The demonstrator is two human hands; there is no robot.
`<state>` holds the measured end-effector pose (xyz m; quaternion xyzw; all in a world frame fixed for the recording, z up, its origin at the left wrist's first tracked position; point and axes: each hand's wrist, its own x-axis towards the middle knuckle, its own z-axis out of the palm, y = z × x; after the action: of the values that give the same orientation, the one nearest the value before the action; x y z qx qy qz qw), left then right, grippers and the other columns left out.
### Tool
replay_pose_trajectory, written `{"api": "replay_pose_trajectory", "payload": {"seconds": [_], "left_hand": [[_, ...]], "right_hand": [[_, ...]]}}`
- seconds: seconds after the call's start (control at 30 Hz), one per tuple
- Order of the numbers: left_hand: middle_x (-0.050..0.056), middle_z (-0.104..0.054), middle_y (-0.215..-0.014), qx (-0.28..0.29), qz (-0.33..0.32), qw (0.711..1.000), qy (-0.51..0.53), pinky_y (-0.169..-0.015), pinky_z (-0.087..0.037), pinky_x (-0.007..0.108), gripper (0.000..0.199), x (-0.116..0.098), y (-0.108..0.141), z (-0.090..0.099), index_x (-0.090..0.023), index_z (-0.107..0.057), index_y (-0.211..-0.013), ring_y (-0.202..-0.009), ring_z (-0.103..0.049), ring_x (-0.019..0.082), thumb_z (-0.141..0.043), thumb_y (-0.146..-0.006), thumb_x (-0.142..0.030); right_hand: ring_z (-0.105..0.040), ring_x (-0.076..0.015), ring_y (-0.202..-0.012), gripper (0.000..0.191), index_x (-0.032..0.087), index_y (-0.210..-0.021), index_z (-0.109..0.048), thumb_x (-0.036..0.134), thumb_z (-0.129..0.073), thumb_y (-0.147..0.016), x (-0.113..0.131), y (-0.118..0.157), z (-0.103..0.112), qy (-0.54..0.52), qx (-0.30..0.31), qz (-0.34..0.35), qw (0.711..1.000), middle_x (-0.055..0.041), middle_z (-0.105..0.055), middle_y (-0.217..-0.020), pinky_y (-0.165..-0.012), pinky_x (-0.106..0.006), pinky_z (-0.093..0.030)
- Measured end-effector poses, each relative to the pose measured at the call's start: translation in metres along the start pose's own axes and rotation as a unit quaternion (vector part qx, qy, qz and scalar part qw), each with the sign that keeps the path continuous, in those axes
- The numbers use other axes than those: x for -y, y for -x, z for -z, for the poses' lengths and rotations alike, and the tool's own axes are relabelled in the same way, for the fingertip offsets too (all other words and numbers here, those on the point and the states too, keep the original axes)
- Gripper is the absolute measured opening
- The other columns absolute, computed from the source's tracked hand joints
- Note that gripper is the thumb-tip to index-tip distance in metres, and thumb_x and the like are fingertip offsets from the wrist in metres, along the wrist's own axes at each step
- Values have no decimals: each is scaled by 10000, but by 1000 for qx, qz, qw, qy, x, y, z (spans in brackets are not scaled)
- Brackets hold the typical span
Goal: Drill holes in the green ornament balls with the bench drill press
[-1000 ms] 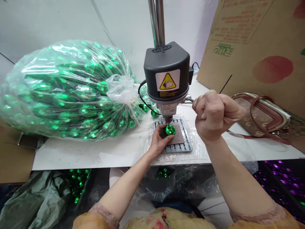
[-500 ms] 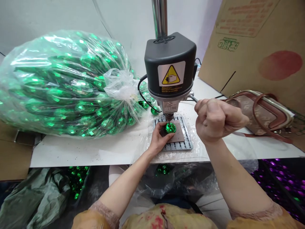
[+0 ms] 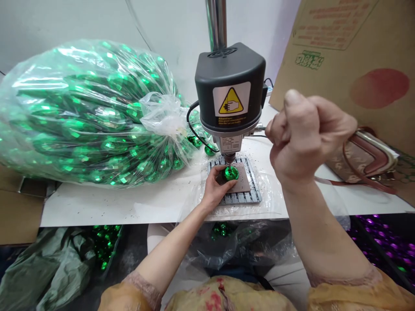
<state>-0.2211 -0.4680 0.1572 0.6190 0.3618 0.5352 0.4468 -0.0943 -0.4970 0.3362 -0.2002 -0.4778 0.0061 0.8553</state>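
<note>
A small bench drill with a black head and a yellow warning sticker stands on the white table. My left hand pinches a faceted green gem on the drill's slotted base plate, right under the bit. My right hand is a raised fist wrapped around the drill's feed lever, whose metal rod runs from the fist to the drill head.
A big clear plastic bag of green gems lies left of the drill. A brown handbag and a cardboard box stand at the right. Below the table edge are loose green gems, purple gems and plastic sheeting.
My right fist has risen and come closer to the camera with the lever. The left hand stays on the green gem under the bit.
</note>
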Motion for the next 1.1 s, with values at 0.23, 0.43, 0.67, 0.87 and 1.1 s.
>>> {"api": "replay_pose_trajectory", "payload": {"seconds": [0.23, 0.43, 0.67, 0.87, 1.1], "left_hand": [[99, -640, -1069, 55, -179, 955, -231, -881, -485, 440, 390, -23, 54, 20, -238, -628, -1092, -1032, -602, 278, -771, -749, -356], [73, -706, -1053, 343, -267, 842, -320, -925, -515, 502, 546, -26, 102, 54, -407, -600, -1282, -1029, -635, 314, -755, -759, -419], [105, -672, -963, 26, -135, 953, -269, -916, -457, 486, 219, -8, -20, 67, -227, -684, -1012, -948, -601, 286, -515, -924, -335], [100, -654, -961, -73, -21, 963, -260, -970, -424, 468, 157, 27, -130, 48, -200, -679, -939, -982, -588, 293, -658, -784, -179], [68, -616, -978, -88, -24, 972, -217, -907, -473, 357, 263, 30, -125, 52, -183, -684, -955, -916, -586, 212, -736, -697, -177]], "right_hand": [[-337, -14, -393, 441, 172, -493, -333, 128, -546, -877, 13, -16, -7, 29, 47, -52, 997, 69, -323, -422, -437, -214, -224], [-332, -62, -357, 433, 192, -487, -362, 156, -597, -849, 4, -14, -4, -2, 40, -17, 999, 59, -341, -399, -379, -273, -205], [-344, -80, -328, 431, 199, -477, -391, 194, -646, -824, -3, -15, -2, -13, 31, 2, 999, 54, -347, -391, -345, -285, -193], [-355, -61, -367, 418, 181, -482, -399, 170, -591, -853, 4, -12, -1, 14, 35, -17, 999, 59, -363, -409, -389, -278, -214], [-349, -46, -395, 420, 167, -489, -378, 142, -567, -864, 6, -10, 0, 4, 50, -17, 999, 59, -356, -424, -419, -272, -229]]}}
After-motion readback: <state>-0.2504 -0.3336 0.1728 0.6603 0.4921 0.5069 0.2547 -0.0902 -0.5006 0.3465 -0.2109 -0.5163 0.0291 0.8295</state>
